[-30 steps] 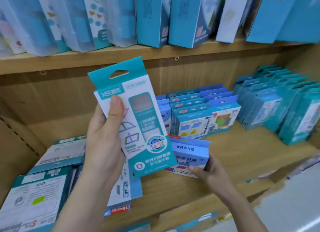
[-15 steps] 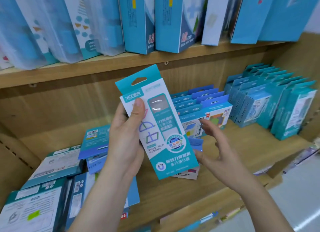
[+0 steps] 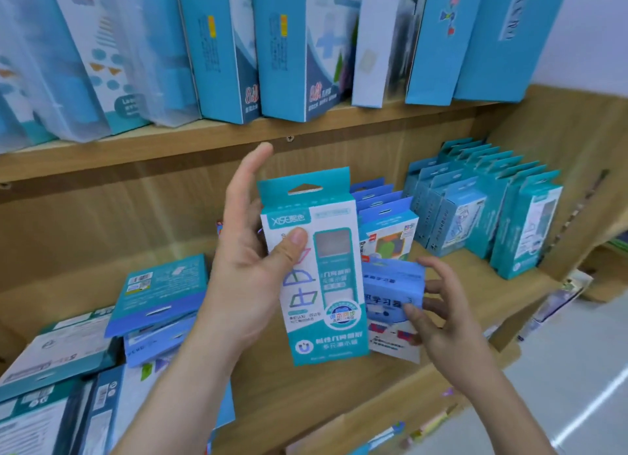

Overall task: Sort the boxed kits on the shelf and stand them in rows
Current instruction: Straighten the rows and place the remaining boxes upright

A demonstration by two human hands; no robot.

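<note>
Your left thumb (image 3: 294,242) presses flat on the front of the teal kit box (image 3: 326,284). The other fingers are behind it and mostly hidden, but the index finger (image 3: 251,169) stands straight up, clear of the box. The left hand (image 3: 244,277) therefore clamps this box with the thumb and whatever lies behind it.

The fingers (image 3: 413,310) of your right hand (image 3: 448,328) are spread and curl round the right edge of the light-blue box (image 3: 390,284), pinching it front and back.

**Risks**
- The tall box is gripped near its middle by few fingers. A knock from the smaller box touching its right edge could twist it loose.
- The light-blue box is upside down, judging by its print. If you stand it that way, the row will be faulty.
- Reaching back with both hands loaded could topple the blue row (image 3: 384,209) just behind.

**Condition of stock**
- The teal kit box is upright at frame centre, above the shelf board (image 3: 306,403). It is clean, with its hang tab intact.
- Matching teal rows (image 3: 492,209) stand at right of frame.
- A heap (image 3: 68,352) of kits lies flat at lower left, unsorted.
</note>
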